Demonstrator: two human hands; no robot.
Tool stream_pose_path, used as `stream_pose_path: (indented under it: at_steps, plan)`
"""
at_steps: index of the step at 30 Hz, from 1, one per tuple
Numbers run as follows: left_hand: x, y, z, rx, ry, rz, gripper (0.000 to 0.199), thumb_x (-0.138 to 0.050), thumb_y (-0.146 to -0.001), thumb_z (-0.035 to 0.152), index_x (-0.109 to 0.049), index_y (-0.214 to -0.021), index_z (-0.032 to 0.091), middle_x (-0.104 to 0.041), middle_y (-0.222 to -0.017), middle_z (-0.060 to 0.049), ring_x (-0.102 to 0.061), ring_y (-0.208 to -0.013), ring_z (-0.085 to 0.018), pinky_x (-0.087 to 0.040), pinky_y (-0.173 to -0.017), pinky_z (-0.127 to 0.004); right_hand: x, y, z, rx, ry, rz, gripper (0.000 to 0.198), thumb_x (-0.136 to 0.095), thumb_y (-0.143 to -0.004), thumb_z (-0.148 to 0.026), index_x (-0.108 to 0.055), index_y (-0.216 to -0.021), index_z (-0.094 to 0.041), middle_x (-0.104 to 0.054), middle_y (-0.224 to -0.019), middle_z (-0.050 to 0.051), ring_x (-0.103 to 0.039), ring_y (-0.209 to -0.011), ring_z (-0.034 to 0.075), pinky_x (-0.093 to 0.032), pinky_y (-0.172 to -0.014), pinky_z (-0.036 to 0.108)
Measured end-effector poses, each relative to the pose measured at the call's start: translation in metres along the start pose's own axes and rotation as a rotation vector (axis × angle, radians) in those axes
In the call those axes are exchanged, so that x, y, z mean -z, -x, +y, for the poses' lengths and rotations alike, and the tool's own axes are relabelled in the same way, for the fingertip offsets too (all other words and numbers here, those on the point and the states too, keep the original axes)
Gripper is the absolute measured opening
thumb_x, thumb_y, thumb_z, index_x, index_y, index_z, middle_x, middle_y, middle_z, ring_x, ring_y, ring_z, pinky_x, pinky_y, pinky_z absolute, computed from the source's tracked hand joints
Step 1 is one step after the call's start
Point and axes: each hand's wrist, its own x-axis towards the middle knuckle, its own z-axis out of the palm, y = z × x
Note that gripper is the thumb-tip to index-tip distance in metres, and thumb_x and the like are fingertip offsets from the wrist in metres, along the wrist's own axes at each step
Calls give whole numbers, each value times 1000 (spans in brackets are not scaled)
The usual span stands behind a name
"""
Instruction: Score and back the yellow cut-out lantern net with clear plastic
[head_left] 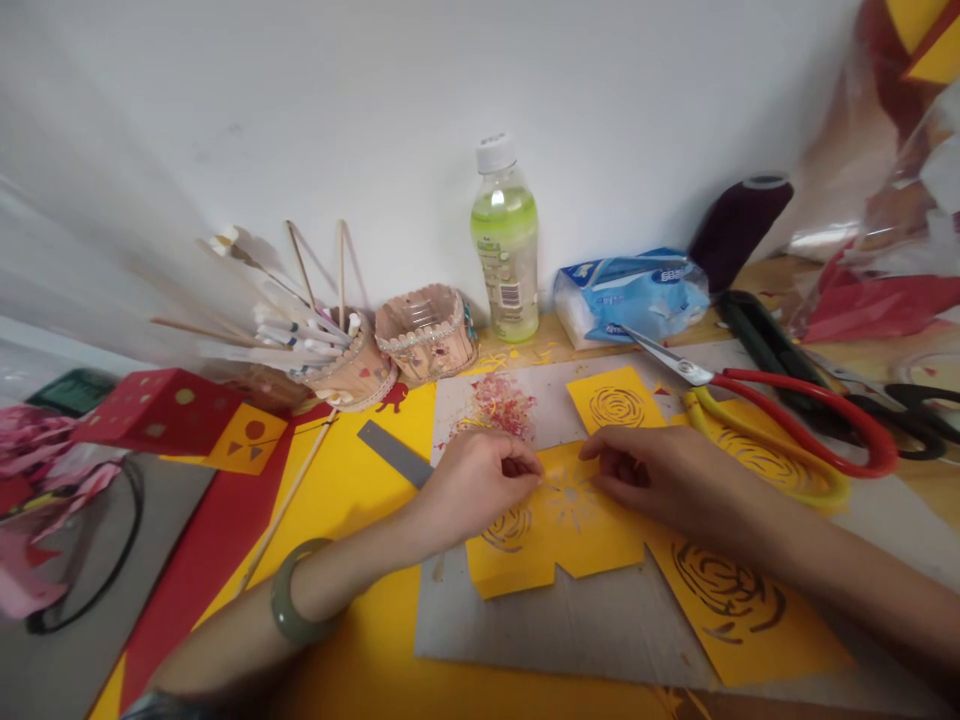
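Yellow starburst-cut card [600,535] lies on the grey board [487,635]. Above the board, left hand [476,480] and right hand [652,475] are at the card, fingers curled; whether they pinch it cannot be told. Bottle [508,265] stands behind the board.

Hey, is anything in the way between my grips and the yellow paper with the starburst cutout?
Nothing visible is. The left grip and right grip flank the starburst on the yellow paper, though contact is hard to tell. The scissors lie farther back, to the right.
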Motion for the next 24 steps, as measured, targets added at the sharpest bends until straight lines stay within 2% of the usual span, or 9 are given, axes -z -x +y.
stream_pose_path:
  at_steps: [12, 24]
  plan:
    - [0, 2, 5, -16, -47, 5, 15, -56, -74, 15, -71, -76, 17, -71, -74, -1, -63, -67, -13, -48, -64, -23, 1, -3, -3, -10, 37, -13, 20, -49, -79, -21, -66, -89, -18, -64, -63, 0, -56, -54, 11, -40, -52, 21]
    - [2, 1, 12, 54, -48, 3, 16, -57, -72, 14, -72, -76, 18, -71, -73, -1, -63, -65, -14, -48, -62, -24, -3, -4, 0, -13, 48, -14, 19, -51, -78, -21, -66, -89, -18, -64, -63, 1, -57, -54, 12, -40, -52, 23]
